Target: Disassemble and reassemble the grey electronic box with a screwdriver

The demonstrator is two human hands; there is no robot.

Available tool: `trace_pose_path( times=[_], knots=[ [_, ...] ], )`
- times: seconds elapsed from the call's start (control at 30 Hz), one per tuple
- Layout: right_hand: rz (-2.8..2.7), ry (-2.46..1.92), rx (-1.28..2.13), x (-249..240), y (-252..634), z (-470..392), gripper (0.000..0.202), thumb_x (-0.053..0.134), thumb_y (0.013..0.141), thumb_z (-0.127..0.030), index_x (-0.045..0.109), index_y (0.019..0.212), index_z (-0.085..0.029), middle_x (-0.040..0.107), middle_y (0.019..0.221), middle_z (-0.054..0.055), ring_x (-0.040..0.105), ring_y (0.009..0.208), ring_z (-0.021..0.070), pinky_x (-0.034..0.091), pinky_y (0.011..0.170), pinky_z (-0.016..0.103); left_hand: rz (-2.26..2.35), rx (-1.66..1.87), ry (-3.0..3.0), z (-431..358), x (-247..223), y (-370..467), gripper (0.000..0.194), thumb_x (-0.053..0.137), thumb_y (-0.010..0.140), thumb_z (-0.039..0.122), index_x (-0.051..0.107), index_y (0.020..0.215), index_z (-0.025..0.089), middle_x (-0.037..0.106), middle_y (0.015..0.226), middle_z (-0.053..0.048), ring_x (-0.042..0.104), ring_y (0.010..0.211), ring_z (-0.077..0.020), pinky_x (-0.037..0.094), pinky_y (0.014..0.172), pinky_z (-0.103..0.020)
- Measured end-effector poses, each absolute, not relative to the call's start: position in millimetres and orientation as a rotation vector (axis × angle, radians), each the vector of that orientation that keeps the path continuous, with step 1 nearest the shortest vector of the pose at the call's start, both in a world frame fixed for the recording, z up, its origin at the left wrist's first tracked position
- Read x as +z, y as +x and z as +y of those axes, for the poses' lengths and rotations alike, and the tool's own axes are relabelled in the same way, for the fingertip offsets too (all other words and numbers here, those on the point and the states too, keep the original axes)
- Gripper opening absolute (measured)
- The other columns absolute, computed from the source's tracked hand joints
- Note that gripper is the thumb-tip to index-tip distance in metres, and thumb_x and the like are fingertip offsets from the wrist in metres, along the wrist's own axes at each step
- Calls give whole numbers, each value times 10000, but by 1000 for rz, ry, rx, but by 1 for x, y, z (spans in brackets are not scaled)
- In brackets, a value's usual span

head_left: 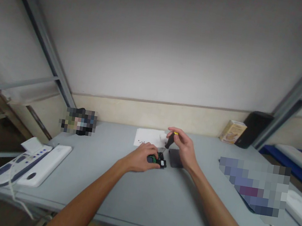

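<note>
Near the middle of the grey table, my left hand (142,158) is closed on a small black device (162,163) with green circuit board showing. My right hand (185,147) grips a dark screwdriver (170,141) with a yellow end, its thin shaft pointing down to the device. Beneath and beside my right hand lies a dark grey flat item (174,159). Behind the device is a sheet of white paper (142,136) with several tiny dark bits on it, perhaps screws. The exact contact of the screwdriver tip is too small to tell.
A white power strip (21,161) and a white power bank (45,167) lie on the table (135,210) at left, with cables. A blurred dark object (80,123) stands behind them. At right are a yellow box (233,132), a black speaker-like object (254,129) and a blurred bluish item (253,188).
</note>
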State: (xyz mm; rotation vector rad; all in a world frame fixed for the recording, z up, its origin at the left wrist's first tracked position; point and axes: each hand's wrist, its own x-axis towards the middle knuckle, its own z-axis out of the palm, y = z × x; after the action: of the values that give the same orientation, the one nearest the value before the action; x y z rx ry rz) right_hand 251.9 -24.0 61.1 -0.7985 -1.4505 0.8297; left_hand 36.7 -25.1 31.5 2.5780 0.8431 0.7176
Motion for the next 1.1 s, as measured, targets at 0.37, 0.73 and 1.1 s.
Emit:
trace_pose_path(
  times=[0.37,0.73,1.1],
  knots=[
    [-1480,-777,814,59,252,-22,319,547,959,-460,674,1168,-255,677,993,50,620,946,219,481,889,374,868,675,2601,-27,34,37,246,752,836,443,675,931,230,684,1089,-45,582,1074,-241,366,1029,-418],
    [-1543,-751,809,58,239,-30,296,555,964,-403,616,1210,-250,672,1023,59,635,936,210,492,845,364,928,674,2574,-28,36,37,339,774,805,447,623,1022,234,671,1086,-46,585,1054,-255,404,965,-393],
    [-1481,-784,765,54,242,-29,269,573,951,-436,622,1137,-248,656,955,46,638,871,204,506,786,351,944,688,2554,-29,38,35,353,740,830,465,624,1074,238,664,1094,-65,584,1049,-269,414,971,-413]
  ],
)
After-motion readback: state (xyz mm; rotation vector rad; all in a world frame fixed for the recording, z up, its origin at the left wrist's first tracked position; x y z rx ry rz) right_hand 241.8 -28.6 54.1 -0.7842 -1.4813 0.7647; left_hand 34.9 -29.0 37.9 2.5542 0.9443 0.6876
